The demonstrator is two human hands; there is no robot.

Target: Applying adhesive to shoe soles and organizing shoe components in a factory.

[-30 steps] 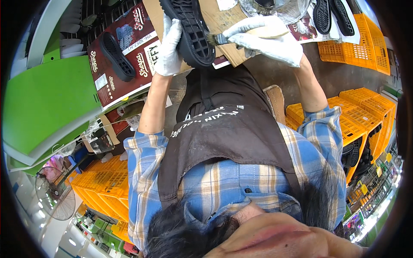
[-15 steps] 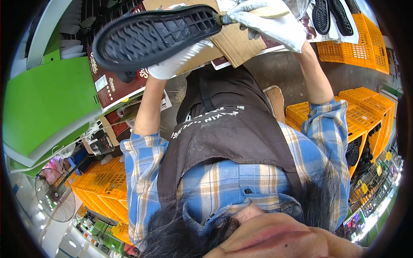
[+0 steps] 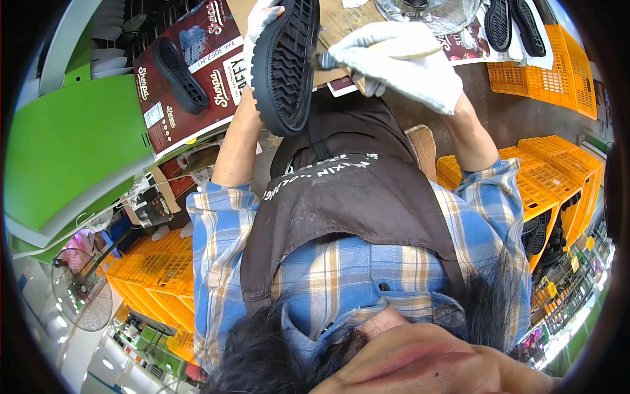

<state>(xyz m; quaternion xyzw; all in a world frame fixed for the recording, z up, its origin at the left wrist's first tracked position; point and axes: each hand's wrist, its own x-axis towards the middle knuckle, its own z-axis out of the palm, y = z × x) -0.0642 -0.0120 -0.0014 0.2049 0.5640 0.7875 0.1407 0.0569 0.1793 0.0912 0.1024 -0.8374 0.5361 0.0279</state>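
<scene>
A black shoe sole (image 3: 289, 72) stands nearly lengthwise in front of me, its ribbed inner face turned to the right. My left hand (image 3: 256, 25), in a white glove, is closed on the sole's far left side; part of that hand is behind the sole. In my right hand (image 3: 401, 64), also white-gloved, is a small brush (image 3: 325, 62) with a dark tip. The brush tip is at the sole's right edge; whether it touches I cannot tell. Another black sole (image 3: 180, 75) lies on dark red printed cardboard (image 3: 154, 92) at the left.
A clear plastic-wrapped bowl shape (image 3: 430, 14) sits on the bench at the far side. Two black soles (image 3: 508, 26) lie on a white sheet at the far right. Orange crates (image 3: 541, 75) stand at the right, more orange crates (image 3: 154, 266) at lower left. A green machine cover (image 3: 65, 157) is at left.
The sole has swung from lying crosswise to nearly lengthwise, uncovering the loose sole on the cardboard. My right hand with the brush has moved slightly left and nearer to me.
</scene>
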